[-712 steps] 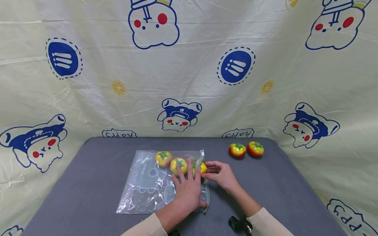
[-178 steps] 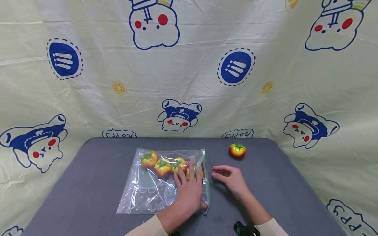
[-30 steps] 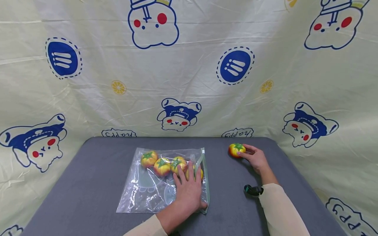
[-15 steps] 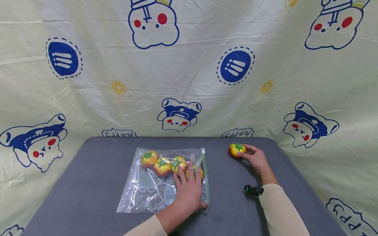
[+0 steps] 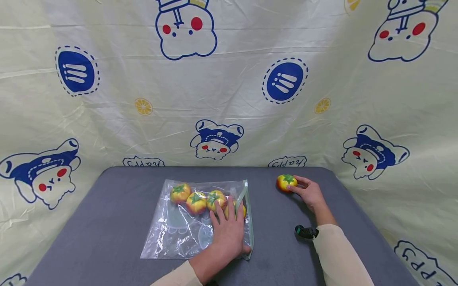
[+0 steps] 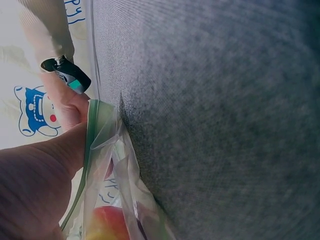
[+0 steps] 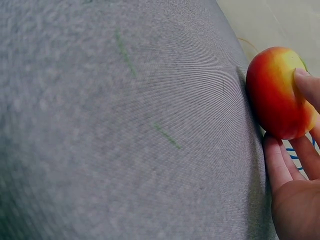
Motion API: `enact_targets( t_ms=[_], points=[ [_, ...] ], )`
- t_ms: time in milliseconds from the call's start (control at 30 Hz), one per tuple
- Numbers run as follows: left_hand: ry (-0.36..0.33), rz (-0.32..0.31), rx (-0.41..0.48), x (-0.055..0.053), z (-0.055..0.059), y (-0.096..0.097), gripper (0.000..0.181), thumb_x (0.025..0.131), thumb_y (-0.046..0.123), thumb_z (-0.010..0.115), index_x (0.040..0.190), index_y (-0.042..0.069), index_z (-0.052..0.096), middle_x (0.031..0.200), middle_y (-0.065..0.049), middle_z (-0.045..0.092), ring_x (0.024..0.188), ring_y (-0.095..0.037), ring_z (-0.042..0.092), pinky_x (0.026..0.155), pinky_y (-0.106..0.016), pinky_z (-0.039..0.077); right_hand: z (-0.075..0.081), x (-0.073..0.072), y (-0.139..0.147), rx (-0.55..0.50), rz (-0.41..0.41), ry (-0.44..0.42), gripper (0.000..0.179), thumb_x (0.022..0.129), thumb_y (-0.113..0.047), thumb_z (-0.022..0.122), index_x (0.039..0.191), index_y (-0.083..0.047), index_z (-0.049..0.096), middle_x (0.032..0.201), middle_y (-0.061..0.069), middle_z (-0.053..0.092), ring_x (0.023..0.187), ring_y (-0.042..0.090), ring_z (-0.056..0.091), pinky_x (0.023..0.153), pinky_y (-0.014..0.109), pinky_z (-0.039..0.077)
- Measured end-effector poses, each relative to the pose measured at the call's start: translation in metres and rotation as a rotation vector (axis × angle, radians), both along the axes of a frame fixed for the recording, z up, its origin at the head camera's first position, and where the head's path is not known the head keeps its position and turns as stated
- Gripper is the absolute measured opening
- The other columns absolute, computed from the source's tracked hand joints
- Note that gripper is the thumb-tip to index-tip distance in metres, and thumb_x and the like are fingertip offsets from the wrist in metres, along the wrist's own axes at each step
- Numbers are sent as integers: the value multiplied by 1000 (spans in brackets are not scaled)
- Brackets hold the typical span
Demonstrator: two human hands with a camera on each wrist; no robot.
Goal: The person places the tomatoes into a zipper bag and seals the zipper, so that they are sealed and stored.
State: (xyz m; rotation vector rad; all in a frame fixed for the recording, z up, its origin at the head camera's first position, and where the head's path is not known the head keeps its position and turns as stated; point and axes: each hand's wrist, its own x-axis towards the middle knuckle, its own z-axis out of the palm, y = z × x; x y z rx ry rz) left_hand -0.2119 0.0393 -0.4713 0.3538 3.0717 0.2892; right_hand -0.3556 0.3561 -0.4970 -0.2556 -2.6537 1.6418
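Observation:
My left hand [image 5: 229, 234] lies with fingers spread on a clear plastic zip bag [image 5: 161, 242], close to its green-edged mouth on the right side. Inside the bag sit several red-and-yellow tomatoes [image 5: 196, 202] with green star-shaped tops; the one nearest the mouth is partly hidden by my fingers. To the far right on the table, my right hand [image 5: 310, 194] holds another tomato [image 5: 285, 182] between thumb and fingers. In the right wrist view that tomato [image 7: 276, 95] sits low by the grey surface, thumb on one side and fingers on the other.
A grey cloth-covered table [image 5: 107, 222] spreads beneath everything. Behind it hangs a pale curtain [image 5: 236, 99] with printed cartoon figures. A dark band [image 5: 305, 231] is strapped at my right wrist.
Earlier, two tomatoes stood at the right while another entered the bag; later one stood there. My right hand has since moved from the bag's mouth to that tomato, nearly still this last second.

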Motion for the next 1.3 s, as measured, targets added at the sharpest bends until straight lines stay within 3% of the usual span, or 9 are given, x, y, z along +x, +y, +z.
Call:
enact_targets(
  t_ms=[367,533,667,933,1300],
  points=[
    [-7,3,1,-1,-1,0,129,57,65,93,161,20,31,171,-18,15,152,-58,13,118,-73,22,1,3,-2,26,20,20,78,92,-32,78,154,-2,42,157,24,45,141,40,49,117,49,41],
    [-6,5,-9,-2,-1,0,129,57,66,92,161,20,30,171,-17,15,153,-57,13,118,-72,22,0,6,-2,41,31,41,78,92,-33,78,154,-3,41,155,24,45,138,39,51,101,23,51],
    [3,7,-25,-2,-2,0,130,57,67,92,161,21,30,171,-17,14,153,-57,13,118,-71,23,0,8,-6,36,10,52,78,92,-32,78,154,-2,42,154,24,46,135,39,53,85,8,47],
    [6,8,-26,-2,-3,0,131,56,68,92,161,20,29,171,-17,14,153,-57,14,118,-71,23,2,17,-15,53,-5,47,75,92,-33,79,152,-3,44,152,23,48,130,37,55,84,10,47],
    [7,8,-18,-3,-4,0,131,56,68,92,161,20,29,171,-17,15,152,-57,14,118,-72,23,2,31,-21,71,37,63,78,88,-39,81,150,-5,48,151,22,51,129,37,59,89,14,52]
  ],
)
